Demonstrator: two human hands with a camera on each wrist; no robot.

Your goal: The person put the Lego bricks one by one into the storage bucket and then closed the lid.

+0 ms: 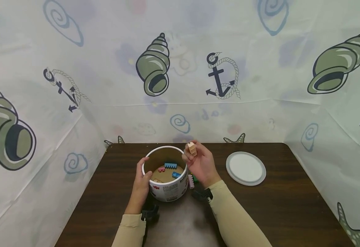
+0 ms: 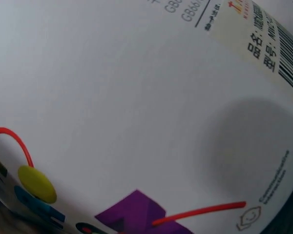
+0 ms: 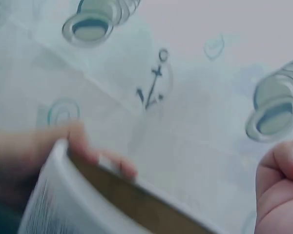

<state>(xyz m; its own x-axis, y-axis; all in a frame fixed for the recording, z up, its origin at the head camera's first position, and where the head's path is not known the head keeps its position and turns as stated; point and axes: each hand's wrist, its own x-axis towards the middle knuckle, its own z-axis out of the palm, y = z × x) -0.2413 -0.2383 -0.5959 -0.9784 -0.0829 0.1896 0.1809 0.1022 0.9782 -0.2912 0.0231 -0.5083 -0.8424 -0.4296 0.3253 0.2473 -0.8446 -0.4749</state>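
A white round tub (image 1: 169, 192) with printed sides stands on the table, tilted a little toward me. My left hand (image 1: 141, 183) grips its left rim, thumb on the near side. Inside lie toy building bricks: a blue brick (image 1: 170, 165), another blue brick (image 1: 176, 175), a pink brick (image 1: 161, 169) and a tan brick (image 1: 157, 180). Above the tub's right rim, my right hand (image 1: 203, 166) pinches a light orange toy brick (image 1: 192, 149). The left wrist view is filled by the tub's printed wall (image 2: 117, 107). In the right wrist view the held brick is out of sight.
Right of the tub, partly behind my right hand, are a pink brick (image 1: 191, 181) and a green brick (image 1: 195, 178). A white round lid (image 1: 246, 168) lies farther right on the dark wooden table (image 1: 291, 202). Printed cloth (image 1: 186, 68) surrounds the table's back and sides.
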